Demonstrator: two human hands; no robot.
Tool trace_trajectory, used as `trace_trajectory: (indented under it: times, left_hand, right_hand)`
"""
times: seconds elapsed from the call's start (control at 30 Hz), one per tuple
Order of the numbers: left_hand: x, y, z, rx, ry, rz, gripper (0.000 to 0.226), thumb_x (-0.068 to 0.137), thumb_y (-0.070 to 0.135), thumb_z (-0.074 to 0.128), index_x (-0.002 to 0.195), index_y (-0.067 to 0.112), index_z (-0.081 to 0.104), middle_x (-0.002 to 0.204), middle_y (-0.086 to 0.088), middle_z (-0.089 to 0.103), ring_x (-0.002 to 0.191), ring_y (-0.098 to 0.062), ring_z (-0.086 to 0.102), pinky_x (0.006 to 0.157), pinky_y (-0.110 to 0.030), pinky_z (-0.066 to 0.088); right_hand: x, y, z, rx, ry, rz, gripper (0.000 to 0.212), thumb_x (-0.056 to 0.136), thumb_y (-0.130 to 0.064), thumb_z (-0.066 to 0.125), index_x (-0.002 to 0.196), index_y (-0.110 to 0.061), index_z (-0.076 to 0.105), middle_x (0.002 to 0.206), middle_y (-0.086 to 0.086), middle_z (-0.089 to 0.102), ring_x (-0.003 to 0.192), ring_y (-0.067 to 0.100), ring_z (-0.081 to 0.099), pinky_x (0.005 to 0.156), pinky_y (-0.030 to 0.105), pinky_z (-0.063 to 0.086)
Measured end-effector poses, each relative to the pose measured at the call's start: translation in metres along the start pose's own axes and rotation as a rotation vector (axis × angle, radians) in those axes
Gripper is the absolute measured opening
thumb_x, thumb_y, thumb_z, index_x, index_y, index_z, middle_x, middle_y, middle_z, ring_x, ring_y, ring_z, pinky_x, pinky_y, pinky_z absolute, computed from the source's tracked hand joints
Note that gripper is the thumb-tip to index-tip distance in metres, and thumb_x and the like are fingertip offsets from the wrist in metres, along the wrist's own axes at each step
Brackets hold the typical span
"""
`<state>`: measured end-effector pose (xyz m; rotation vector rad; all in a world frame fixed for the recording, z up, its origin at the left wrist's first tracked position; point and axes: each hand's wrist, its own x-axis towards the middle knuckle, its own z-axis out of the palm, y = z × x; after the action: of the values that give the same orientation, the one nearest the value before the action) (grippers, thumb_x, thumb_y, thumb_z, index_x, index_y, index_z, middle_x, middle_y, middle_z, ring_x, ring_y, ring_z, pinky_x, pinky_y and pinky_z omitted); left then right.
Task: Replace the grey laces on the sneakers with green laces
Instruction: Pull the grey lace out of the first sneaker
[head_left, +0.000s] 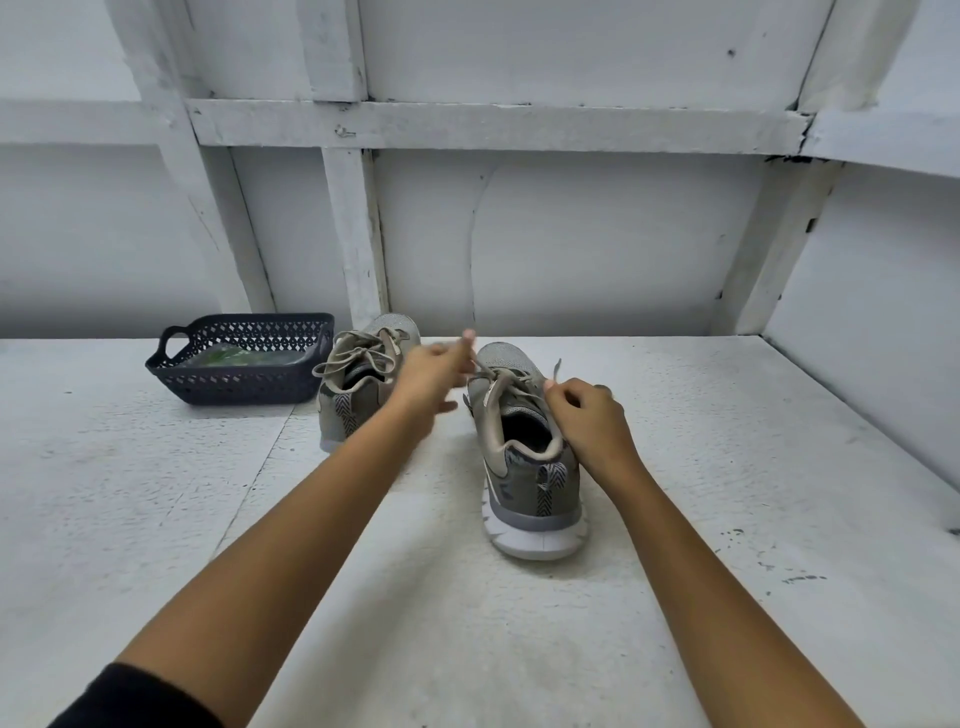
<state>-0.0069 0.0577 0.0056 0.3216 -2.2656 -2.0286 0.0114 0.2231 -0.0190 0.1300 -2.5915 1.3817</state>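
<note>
Two grey sneakers stand on the white table (727, 493), heels towards the person, toes towards the white panelled wall (571, 234). The nearer sneaker (535, 483) sits between the two hands. Its grey laces (511, 383) are loosened across the tongue, and one free end sticks up just beside the right hand (589, 421). That hand rests against the sneaker's collar with the fingers curled in, thumb and forefinger pinched together on a strand of the lace. The palm side is turned away from me. The left hand (434, 374) is raised beside the toe end of the same sneaker and smeared with motion blur. One fingertip pokes upward, and a thin strand seems to run from it down to the eyelets, but I cannot tell whether the fingers are closed on the strand or spread. This hand and forearm also cover part of the farther sneaker (353, 410), which stands just behind and to the left. Its tied bow (353, 358) is still in place. Next to it sits a dark perforated basket (171, 374) holding a clear packet (244, 358) with something green inside, too glossy and small to make out. A black sleeve (130, 696) is cut off at the bottom corner.
</note>
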Motion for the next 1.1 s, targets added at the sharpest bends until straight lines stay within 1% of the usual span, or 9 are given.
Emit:
trace_trajectory:
  times: [0.17, 0.27, 0.43, 0.6, 0.73, 0.87, 0.93, 1.0, 1.1]
  left_hand:
    - [0.0, -0.004, 0.018, 0.2, -0.015, 0.109, 0.023, 0.091, 0.015, 0.059, 0.069, 0.013, 0.059, 0.065, 0.001, 0.054, 0.061, -0.007, 0.047, 0.052, -0.02, 0.038]
    - [0.005, 0.009, 0.006, 0.024, 0.072, 0.16, 0.012, 0.092, 0.015, 0.058, 0.086, 0.007, 0.065, 0.068, 0.0, 0.053, 0.063, -0.008, 0.046, 0.054, -0.021, 0.039]
    - [0.016, 0.026, -0.019, -0.262, 0.263, 0.153, 0.018, 0.093, 0.021, 0.057, 0.077, 0.013, 0.062, 0.072, -0.001, 0.056, 0.065, -0.01, 0.049, 0.059, -0.025, 0.04]
    - [0.006, 0.001, 0.003, 0.281, -0.111, -0.008, 0.021, 0.094, 0.032, 0.054, 0.091, 0.013, 0.064, 0.092, -0.005, 0.062, 0.084, -0.016, 0.054, 0.063, -0.026, 0.041]
    - [0.007, -0.012, 0.016, 0.263, -0.015, 0.076, 0.023, 0.089, 0.023, 0.062, 0.066, 0.019, 0.06, 0.07, 0.001, 0.058, 0.076, -0.017, 0.051, 0.059, -0.025, 0.036]
    - [0.016, -0.005, 0.005, 0.171, 0.171, 0.173, 0.016, 0.093, 0.015, 0.054, 0.082, 0.006, 0.062, 0.087, -0.011, 0.062, 0.08, -0.018, 0.052, 0.074, -0.032, 0.044]
    - [0.02, 0.004, -0.011, 0.393, 0.199, 0.241, 0.021, 0.092, 0.015, 0.049, 0.082, 0.001, 0.062, 0.085, -0.015, 0.062, 0.077, -0.023, 0.053, 0.073, -0.033, 0.045]
    - [0.018, 0.016, -0.026, 0.823, 0.032, 0.237, 0.026, 0.092, 0.014, 0.045, 0.078, -0.003, 0.06, 0.078, -0.016, 0.061, 0.073, -0.028, 0.056, 0.071, -0.035, 0.048]
    - [0.004, 0.028, -0.029, 1.35, -0.177, 0.124, 0.015, 0.092, 0.009, 0.043, 0.084, 0.0, 0.054, 0.072, -0.009, 0.053, 0.067, -0.025, 0.053, 0.063, -0.031, 0.047]
  right_hand:
    - [0.0, 0.0, 0.001, -0.007, -0.006, 0.001, 0.04, 0.098, -0.033, 0.045, 0.063, -0.012, 0.046, 0.057, -0.002, 0.046, 0.054, 0.009, 0.04, 0.051, 0.023, 0.031]
    - [0.0, 0.0, 0.001, -0.013, -0.008, 0.001, 0.042, 0.098, -0.033, 0.045, 0.06, -0.016, 0.044, 0.057, -0.003, 0.045, 0.054, 0.008, 0.04, 0.049, 0.021, 0.03]
    - [-0.003, -0.002, -0.001, -0.012, -0.011, 0.0, 0.038, 0.098, -0.032, 0.044, 0.069, -0.008, 0.05, 0.06, -0.002, 0.044, 0.056, 0.008, 0.041, 0.052, 0.023, 0.032]
    - [-0.002, 0.0, -0.002, -0.006, -0.015, 0.001, 0.039, 0.098, -0.032, 0.044, 0.067, -0.009, 0.048, 0.061, -0.002, 0.044, 0.058, 0.012, 0.042, 0.052, 0.024, 0.031]
    - [0.0, 0.001, -0.002, -0.02, -0.022, -0.013, 0.04, 0.098, -0.032, 0.044, 0.064, -0.011, 0.045, 0.059, -0.002, 0.044, 0.055, 0.009, 0.04, 0.052, 0.025, 0.031]
    - [0.002, 0.003, -0.004, -0.04, -0.058, -0.022, 0.042, 0.098, -0.034, 0.044, 0.058, -0.019, 0.041, 0.057, -0.003, 0.044, 0.054, 0.008, 0.039, 0.05, 0.023, 0.028]
    - [0.004, 0.005, -0.005, -0.047, -0.075, -0.01, 0.042, 0.098, -0.034, 0.044, 0.059, -0.019, 0.042, 0.058, -0.003, 0.045, 0.055, 0.008, 0.04, 0.05, 0.023, 0.029]
    - [0.012, 0.007, -0.008, -0.023, -0.078, 0.01, 0.044, 0.099, -0.035, 0.042, 0.062, -0.012, 0.048, 0.061, 0.001, 0.05, 0.06, 0.014, 0.046, 0.054, 0.025, 0.034]
    - [0.034, 0.014, -0.009, 0.001, -0.077, 0.026, 0.034, 0.098, -0.03, 0.043, 0.091, -0.007, 0.067, 0.093, 0.01, 0.068, 0.091, 0.026, 0.062, 0.081, 0.038, 0.051]
